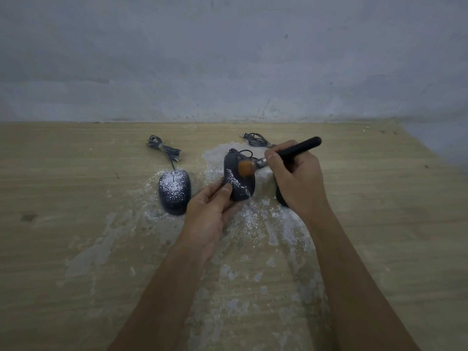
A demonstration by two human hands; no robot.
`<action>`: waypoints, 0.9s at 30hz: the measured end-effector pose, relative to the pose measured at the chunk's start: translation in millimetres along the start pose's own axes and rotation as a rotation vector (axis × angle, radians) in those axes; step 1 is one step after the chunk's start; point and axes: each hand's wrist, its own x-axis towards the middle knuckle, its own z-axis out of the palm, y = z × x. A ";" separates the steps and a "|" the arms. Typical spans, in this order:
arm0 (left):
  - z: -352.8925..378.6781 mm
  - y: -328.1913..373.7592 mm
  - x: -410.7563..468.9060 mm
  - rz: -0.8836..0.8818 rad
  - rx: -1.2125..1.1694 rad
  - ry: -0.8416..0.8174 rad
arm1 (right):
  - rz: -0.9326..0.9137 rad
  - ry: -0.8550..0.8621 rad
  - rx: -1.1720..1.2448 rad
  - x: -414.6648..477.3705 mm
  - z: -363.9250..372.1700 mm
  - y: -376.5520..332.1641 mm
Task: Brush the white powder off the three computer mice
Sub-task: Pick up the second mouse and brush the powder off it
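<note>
Three dark computer mice lie on a wooden table [76, 224]. The left mouse [174, 192] rests flat, thickly speckled with white powder. My left hand [210, 211] grips the middle mouse [240, 178] from below, tilting it up; a streak of powder remains along its left side. My right hand [296, 178] holds a black-handled brush [291, 152], and its brown bristles [245, 168] touch the middle mouse's upper right side. The third mouse [280, 198] is mostly hidden behind my right hand; only a dark edge shows.
White powder [253, 219] is scattered and smeared across the table around and in front of the mice. Two bundled grey USB cables lie behind, one at the left [163, 148], one at the right [255, 139]. A grey wall [228, 59] borders the table's far edge.
</note>
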 end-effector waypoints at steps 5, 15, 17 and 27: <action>1.4 0.2 -0.4 -0.001 -0.014 0.000 | 0.031 -0.042 0.006 -6.5 -6.9 -1.3; -0.6 1.8 -3.6 0.027 -0.012 0.004 | 0.024 -0.060 0.086 -11.4 -10.7 -0.2; -1.2 2.4 -4.3 0.034 -0.013 0.007 | 0.048 -0.130 0.103 -11.9 -11.0 2.0; 0.3 4.0 -7.4 0.026 -0.063 0.009 | 0.095 -0.158 0.148 -11.8 -15.8 4.7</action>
